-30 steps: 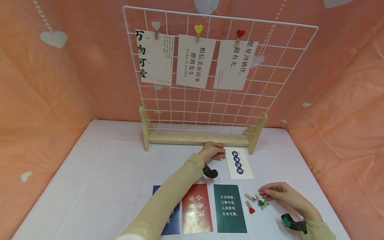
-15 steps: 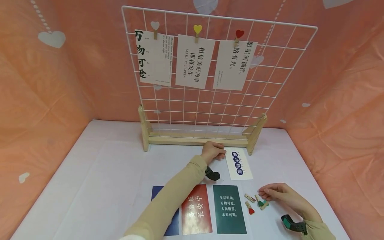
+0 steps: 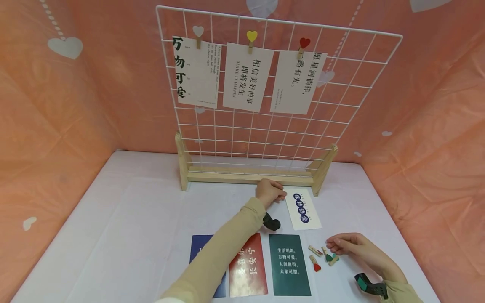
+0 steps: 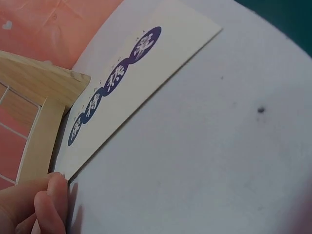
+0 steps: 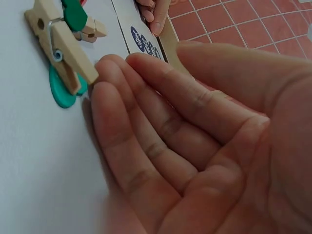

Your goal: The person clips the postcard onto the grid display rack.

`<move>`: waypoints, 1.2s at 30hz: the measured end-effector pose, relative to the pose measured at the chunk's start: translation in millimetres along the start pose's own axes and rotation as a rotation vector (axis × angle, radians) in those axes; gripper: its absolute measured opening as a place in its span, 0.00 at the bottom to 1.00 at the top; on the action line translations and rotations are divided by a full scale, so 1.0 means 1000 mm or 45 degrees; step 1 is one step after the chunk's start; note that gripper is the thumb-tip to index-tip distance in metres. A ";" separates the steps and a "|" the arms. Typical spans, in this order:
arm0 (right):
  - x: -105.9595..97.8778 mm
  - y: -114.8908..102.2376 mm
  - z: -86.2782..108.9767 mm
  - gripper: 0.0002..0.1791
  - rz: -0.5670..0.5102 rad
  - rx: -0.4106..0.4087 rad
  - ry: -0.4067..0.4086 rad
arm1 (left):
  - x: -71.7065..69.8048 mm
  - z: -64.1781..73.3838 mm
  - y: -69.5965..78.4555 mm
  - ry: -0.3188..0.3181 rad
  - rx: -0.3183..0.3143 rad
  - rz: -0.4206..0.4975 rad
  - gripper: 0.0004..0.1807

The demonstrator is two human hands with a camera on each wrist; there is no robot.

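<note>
In the head view, a white card [image 3: 305, 216] with blue circles and characters lies near the right foot of the stand. My left hand [image 3: 270, 192] pinches its far left corner; the left wrist view shows the fingertips [image 4: 57, 184] right at that corner of the card [image 4: 146, 78]. My right hand [image 3: 354, 246] rests low on the table, palm facing inward, fingers loosely bent with nothing in them. Its fingertips are beside several small wooden clothespins [image 3: 313, 262] with red and green hearts. In the right wrist view one clothespin [image 5: 63, 46] stands close to the fingertips.
A white wire grid [image 3: 246, 132] rises from a wooden stand [image 3: 242, 177]. Three white cards [image 3: 247, 80] hang there from heart clothespins. Nearer lie a green card [image 3: 289, 282], a red card [image 3: 248, 286] and a blue card [image 3: 201, 242]; the left sleeve partly covers the latter two.
The white card has shifted slightly toward the near side, with my left fingers at its corner. The left forearm has swung a little to the right. My right hand has stayed in place.
</note>
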State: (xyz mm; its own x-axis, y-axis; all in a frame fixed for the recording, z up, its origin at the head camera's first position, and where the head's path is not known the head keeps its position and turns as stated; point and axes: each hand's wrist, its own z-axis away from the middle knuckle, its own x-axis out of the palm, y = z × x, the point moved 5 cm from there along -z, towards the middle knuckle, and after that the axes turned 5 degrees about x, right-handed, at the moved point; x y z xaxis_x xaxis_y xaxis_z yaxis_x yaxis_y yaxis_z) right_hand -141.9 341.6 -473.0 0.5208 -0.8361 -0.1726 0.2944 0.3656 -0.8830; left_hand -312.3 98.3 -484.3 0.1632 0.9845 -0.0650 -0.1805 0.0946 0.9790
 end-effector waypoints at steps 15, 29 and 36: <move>0.002 -0.001 0.002 0.22 0.013 -0.019 -0.009 | 0.002 0.002 0.001 0.060 0.000 -0.083 0.10; 0.002 0.003 0.002 0.23 -0.003 0.016 0.030 | 0.000 0.010 -0.001 0.054 0.072 -0.022 0.10; 0.001 -0.001 0.002 0.23 0.000 0.012 0.016 | -0.006 0.016 0.010 0.081 0.129 -0.074 0.10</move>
State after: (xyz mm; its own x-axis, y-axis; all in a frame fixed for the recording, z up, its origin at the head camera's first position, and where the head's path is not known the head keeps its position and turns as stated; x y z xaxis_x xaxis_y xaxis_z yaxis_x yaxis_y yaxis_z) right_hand -140.2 340.8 -472.0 0.5106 -0.8412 -0.1781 0.3017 0.3693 -0.8790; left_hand -299.5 90.8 -470.7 0.1077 0.9855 -0.1309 -0.0734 0.1392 0.9875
